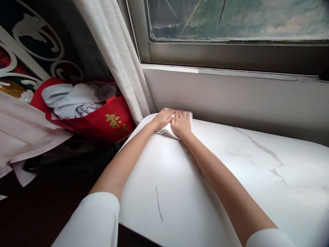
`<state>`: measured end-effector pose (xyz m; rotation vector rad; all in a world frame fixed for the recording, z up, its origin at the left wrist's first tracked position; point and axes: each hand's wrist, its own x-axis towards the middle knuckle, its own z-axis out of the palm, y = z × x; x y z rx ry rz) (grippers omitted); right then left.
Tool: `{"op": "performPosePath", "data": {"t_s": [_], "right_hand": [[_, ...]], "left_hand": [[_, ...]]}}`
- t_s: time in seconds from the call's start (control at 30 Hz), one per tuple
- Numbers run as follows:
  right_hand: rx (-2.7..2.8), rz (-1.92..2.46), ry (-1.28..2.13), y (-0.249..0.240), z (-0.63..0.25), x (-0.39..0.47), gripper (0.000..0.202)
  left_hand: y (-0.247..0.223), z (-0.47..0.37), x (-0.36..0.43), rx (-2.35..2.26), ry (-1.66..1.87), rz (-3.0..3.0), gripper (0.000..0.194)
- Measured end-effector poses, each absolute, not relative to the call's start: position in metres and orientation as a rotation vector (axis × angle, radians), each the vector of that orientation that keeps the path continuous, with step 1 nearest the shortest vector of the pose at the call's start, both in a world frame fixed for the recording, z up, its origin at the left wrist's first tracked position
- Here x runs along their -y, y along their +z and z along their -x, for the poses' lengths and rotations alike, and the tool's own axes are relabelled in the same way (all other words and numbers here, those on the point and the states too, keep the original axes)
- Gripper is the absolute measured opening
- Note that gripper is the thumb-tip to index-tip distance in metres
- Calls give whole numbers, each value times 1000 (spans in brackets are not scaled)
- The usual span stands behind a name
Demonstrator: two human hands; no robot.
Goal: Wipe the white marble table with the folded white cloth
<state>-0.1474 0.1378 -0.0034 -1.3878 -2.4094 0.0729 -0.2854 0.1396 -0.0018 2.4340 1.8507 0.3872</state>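
A folded white cloth [168,131] lies on the far left part of a white marble-patterned table [180,192], near its edge by the wall. My left hand [163,119] rests flat on the cloth, its fingers stretched out to the right. Beside it, my right hand [181,123] presses down on the same cloth with fingers spread and pointing away from me. Both hands touch at the fingertips and thumb. Part of the cloth shows past the right fingers and below the hands.
Left of the table stands a red bag [102,120] with light grey fabric [74,97] inside. A pale curtain [115,51] hangs down to the table's far left corner. Behind the table rise a wall [231,99] and a window [244,20]. Pink fabric [25,130] drapes at far left.
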Motion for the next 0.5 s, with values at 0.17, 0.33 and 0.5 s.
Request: {"op": "performPosePath", "data": {"t_s": [0.17,0.33,0.5], "right_hand": [[2406,1336,68,-4,165,-139,52],[2423,1310,124,-4,178,-124,54],[2431,1274,180,-3,184,-78,55]], "left_hand": [[-4,304,-139,-1884,413,-2431,50],[-4,319,-121,-1883,414,-2401,52],[-5,332,-77,-1848,451,-2407,52]]}}
